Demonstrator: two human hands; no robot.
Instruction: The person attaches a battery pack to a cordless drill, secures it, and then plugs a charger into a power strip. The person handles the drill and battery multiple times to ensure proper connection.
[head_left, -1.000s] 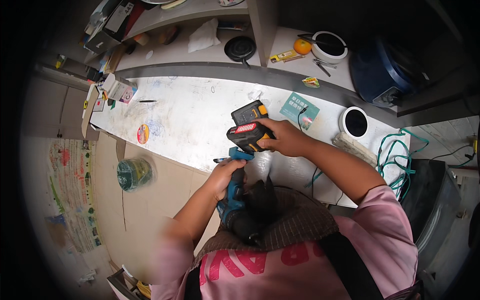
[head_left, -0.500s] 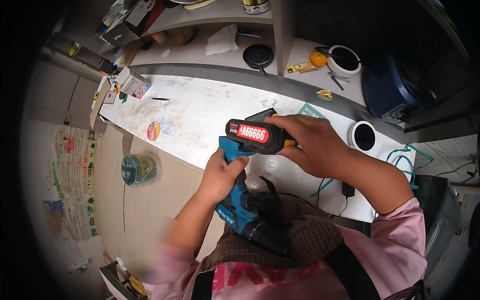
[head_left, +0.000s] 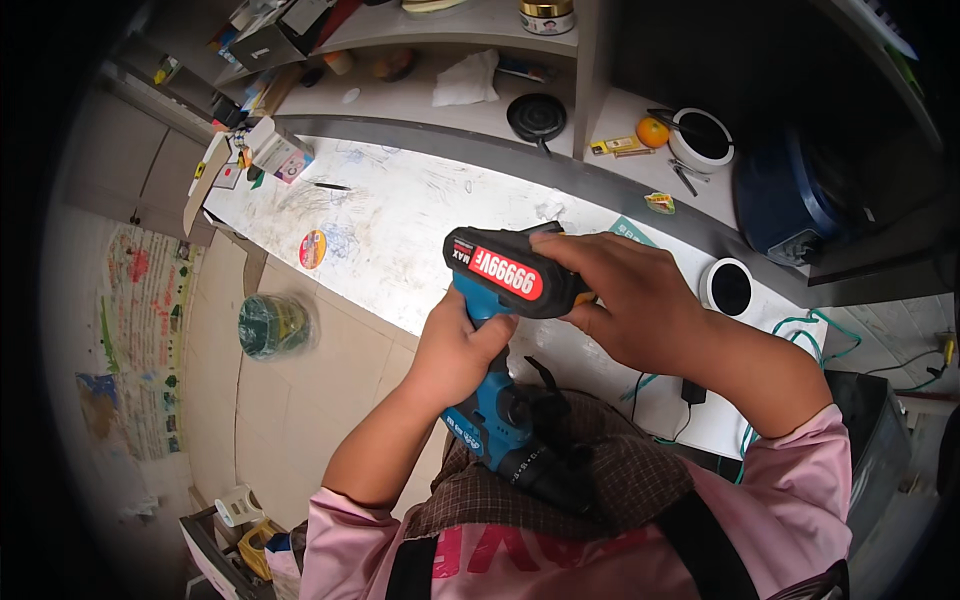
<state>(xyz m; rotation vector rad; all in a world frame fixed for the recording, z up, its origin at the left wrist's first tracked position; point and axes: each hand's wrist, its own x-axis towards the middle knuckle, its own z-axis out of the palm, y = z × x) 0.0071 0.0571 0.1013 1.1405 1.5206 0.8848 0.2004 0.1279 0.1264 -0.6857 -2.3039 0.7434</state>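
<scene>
My left hand wraps round the handle of a blue and black cordless drill, whose chuck points down toward my lap. On the handle's upper end sits a black battery pack with a red label. My right hand grips the far right end of that battery, thumb below and fingers over the top. The battery lies against the drill's base; whether it is fully seated I cannot tell. Brown checked cloth covers my lap beneath the drill.
A white desk spreads ahead, with a pen, a round sticker and a white-rimmed dark round thing on it. Shelving stands behind. Green cable lies at right. A green tub stands on the floor, left.
The battery has come down closer onto the drill's base and now lines up with it. My right hand has stayed on the battery; the view has shifted slightly.
</scene>
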